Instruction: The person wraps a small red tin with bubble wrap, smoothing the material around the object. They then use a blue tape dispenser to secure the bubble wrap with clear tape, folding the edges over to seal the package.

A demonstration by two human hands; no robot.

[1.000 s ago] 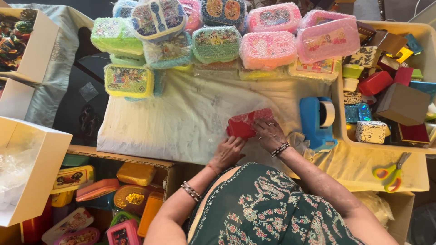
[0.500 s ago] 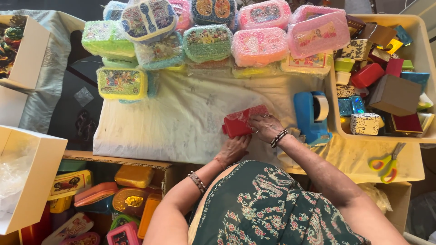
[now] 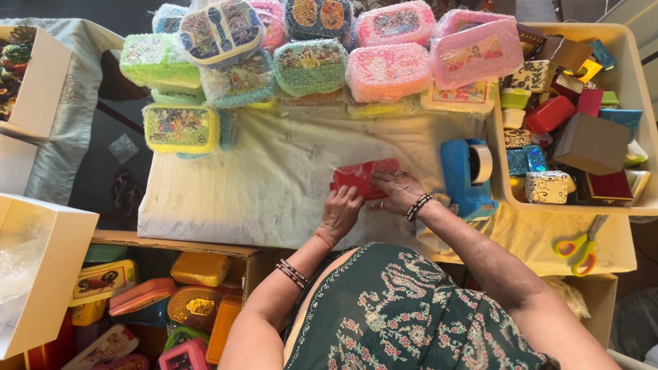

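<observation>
Cloth-covered table (image 3: 260,192) amid lunchboxes (image 3: 308,65)

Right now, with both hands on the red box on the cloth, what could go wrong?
1. The blue tape dispenser stands close beside the right hand; an elbow move might knock it.
2. The wrapped lunch boxes are stacked at the cloth's far edge; tugging the white cloth may topple them.
3. The left hand holds the red box only at its near edge, so it could slip.

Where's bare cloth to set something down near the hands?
Free: white cloth left of the red box, below the yellow box. Smaller patch between red box and tape dispenser. Crowded: wrapped boxes along the far edge, bin at right.
</observation>
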